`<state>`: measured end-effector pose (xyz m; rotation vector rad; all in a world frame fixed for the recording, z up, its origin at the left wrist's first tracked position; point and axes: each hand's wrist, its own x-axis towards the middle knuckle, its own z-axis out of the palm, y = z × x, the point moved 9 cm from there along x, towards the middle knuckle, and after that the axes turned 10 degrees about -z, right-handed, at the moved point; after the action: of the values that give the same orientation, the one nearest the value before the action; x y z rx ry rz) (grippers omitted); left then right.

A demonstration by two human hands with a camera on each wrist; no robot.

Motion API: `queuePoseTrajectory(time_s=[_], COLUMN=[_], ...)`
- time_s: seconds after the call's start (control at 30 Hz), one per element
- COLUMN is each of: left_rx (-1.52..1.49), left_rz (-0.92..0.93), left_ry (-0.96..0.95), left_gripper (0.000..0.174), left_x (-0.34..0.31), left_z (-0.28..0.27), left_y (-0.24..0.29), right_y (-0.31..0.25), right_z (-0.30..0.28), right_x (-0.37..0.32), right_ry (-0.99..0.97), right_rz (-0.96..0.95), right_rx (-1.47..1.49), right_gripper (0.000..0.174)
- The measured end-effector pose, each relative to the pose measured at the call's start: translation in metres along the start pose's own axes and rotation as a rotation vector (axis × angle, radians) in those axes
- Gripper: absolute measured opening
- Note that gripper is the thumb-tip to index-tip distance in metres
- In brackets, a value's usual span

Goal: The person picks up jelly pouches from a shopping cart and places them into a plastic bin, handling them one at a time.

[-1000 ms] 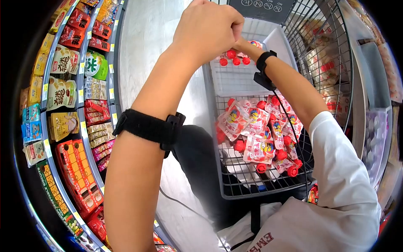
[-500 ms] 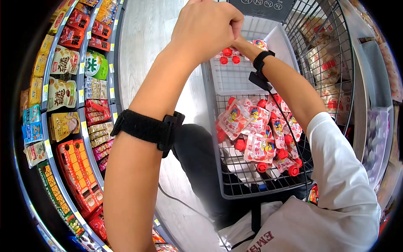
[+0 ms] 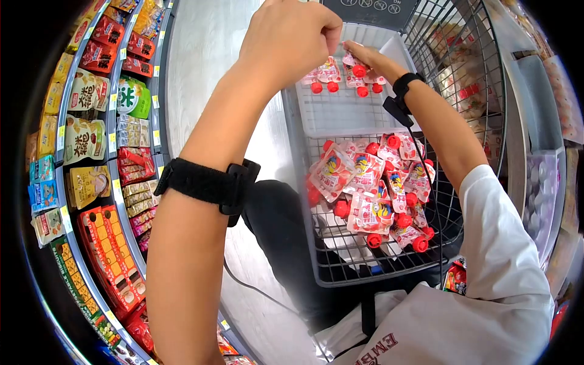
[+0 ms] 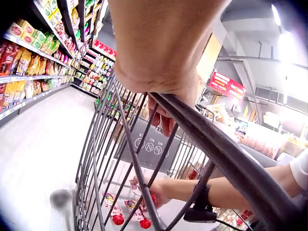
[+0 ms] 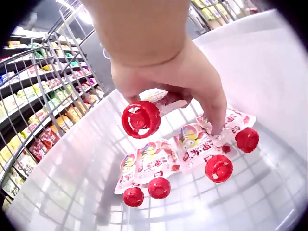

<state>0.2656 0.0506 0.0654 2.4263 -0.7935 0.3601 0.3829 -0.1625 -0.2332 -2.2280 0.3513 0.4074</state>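
My left hand (image 3: 286,45) grips the cart's top rail (image 4: 211,139), its fingers curled over the bar in the left wrist view. Inside a white plastic bin (image 3: 328,121) in the cart, my right hand (image 3: 368,58) holds a pink jelly drink pouch with a red cap (image 5: 141,119). Under that hand, several like pouches (image 5: 156,161) lie in a row on the bin floor, caps toward the near side. A loose pile of the same pouches (image 3: 368,173) rests on the cart's wire floor, nearer my body.
Snack shelves (image 3: 115,158) line the left side of the aisle. The wire cart wall (image 3: 462,79) rises right of the bin, with a display of clear bins (image 3: 541,201) beyond it. A cable (image 3: 433,182) hangs from my right wrist.
My right hand has come out from behind the left hand, shifting right over the bin with a pouch in view. The left hand keeps its hold; the head view has shifted slightly.
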Motion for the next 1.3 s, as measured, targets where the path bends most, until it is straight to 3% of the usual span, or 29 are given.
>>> queuePoseTrajectory(time_s=[0.07, 0.2, 0.4, 0.63, 0.7, 0.83, 0.93, 1.0, 1.07, 1.2, 1.27, 1.3], left_rx=[-0.001, 0.01, 0.031, -0.007, -0.043, -0.024, -0.026, -0.029, -0.044, -0.047, -0.038, -0.039], left_rz=[-0.023, -0.004, 0.007, -0.002, -0.001, -0.003, 0.0, -0.001, -0.006, -0.009, -0.005, -0.006], left_ry=[0.009, 0.024, 0.017, 0.04, 0.046, 0.055, 0.053, 0.052, 0.052, 0.057, 0.064, 0.063], left_gripper=[0.017, 0.017, 0.017, 0.016, 0.016, 0.017, 0.017, 0.017, 0.017, 0.017, 0.017, 0.017], left_x=[0.0, -0.002, -0.001, -0.002, -0.001, -0.002, -0.002, -0.002, -0.002, -0.001, -0.001, -0.001], left_z=[-0.001, -0.002, -0.001, -0.003, -0.003, -0.005, -0.005, -0.004, -0.004, -0.005, -0.005, -0.005], left_y=[-0.003, -0.002, -0.001, -0.004, -0.002, -0.002, -0.003, -0.003, -0.004, -0.004, -0.004, -0.004], right_y=[0.012, -0.003, -0.016, -0.003, -0.001, -0.013, -0.019, -0.024, -0.012, -0.012, -0.011, 0.011], right_z=[0.013, 0.017, 0.03, 0.058, 0.055, 0.05, 0.053, 0.048, 0.051, 0.041, 0.022, 0.023], right_x=[0.005, -0.017, -0.035, 0.019, 0.034, 0.02, 0.017, -0.008, 0.016, 0.002, -0.022, 0.0], right_ry=[-0.089, -0.147, -0.156, -0.157, -0.099, -0.087, -0.172, -0.096, -0.099, -0.207, -0.204, -0.264], right_rz=[0.037, 0.032, 0.053, -0.072, -0.118, -0.106, -0.136, -0.074, -0.104, -0.05, 0.049, 0.147], right_rx=[0.144, 0.146, 0.276, 0.239, 0.379, 0.363, 0.135, 0.325, 0.431, 0.63, 0.634, 0.733], right_gripper=[0.054, 0.06, 0.061, 0.06, 0.06, 0.06, 0.057, 0.057, 0.056, 0.052, 0.048, 0.04])
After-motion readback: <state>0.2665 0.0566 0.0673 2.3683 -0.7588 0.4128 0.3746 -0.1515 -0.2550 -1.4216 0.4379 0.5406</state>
